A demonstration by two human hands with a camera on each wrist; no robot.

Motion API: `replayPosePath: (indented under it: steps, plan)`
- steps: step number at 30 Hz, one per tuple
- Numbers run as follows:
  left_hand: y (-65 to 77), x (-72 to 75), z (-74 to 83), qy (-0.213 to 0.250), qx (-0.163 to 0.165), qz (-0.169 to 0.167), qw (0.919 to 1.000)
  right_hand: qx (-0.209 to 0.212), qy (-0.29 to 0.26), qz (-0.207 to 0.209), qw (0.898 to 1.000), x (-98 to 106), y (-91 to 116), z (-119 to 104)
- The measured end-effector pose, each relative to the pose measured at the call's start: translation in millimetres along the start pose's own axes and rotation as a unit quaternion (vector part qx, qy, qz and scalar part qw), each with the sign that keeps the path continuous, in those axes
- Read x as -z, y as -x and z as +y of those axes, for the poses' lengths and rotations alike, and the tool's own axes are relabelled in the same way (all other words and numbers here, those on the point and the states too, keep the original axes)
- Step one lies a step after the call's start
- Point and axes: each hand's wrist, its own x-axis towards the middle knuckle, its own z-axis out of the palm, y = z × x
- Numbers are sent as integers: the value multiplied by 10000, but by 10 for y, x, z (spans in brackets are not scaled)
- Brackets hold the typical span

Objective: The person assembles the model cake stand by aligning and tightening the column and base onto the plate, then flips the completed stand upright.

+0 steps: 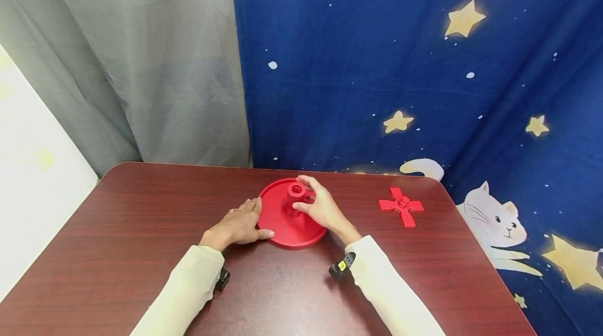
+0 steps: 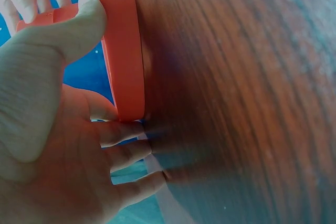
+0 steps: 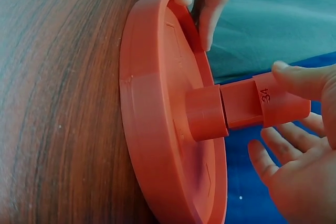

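Note:
A round red dish [image 1: 292, 232] with a raised rim lies on the table. From its middle rises a short round collar [image 3: 206, 115], with a red cylinder [image 3: 275, 103] marked "34" standing in it. My right hand [image 1: 325, 209] grips the cylinder's upper end, thumb on the near side and fingers around the far side. The cylinder's top [image 1: 297, 189] shows a round hole. My left hand [image 1: 240, 222] rests at the dish's left side, its thumb [image 2: 90, 6] on the rim and its straight fingers along the outer wall, fingertips at the tabletop.
A red cross-shaped piece [image 1: 403, 206] with a round knob in its middle lies on the right part of the wooden table [image 1: 155, 221]. Behind the table hang a grey curtain [image 1: 183, 90] and a blue one [image 1: 330, 90] with stars.

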Motion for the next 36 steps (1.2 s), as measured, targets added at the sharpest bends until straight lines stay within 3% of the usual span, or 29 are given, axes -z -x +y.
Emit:
replayPosePath:
  steps: [7, 15, 25, 31, 36]
  plan:
    - [8, 0, -2, -4, -37, 28, 10000, -4, -120, -78, 9999, 13, -6, -5]
    - [8, 6, 8, -23, -21, 12, 10000, -136, 237, 123, 9996, 14, -2, -22]
    - [11, 7, 11, 4, 14, -16, 10000, -283, 301, 375, 9984, -26, -7, 7]
    - [16, 12, 17, 7, -1, 16, 10000, -197, 331, 256, 9989, -13, -4, 5]
    - [17, 14, 18, 24, -2, 15, 10000, -56, -20, 80, 10000, 9, -8, 21]
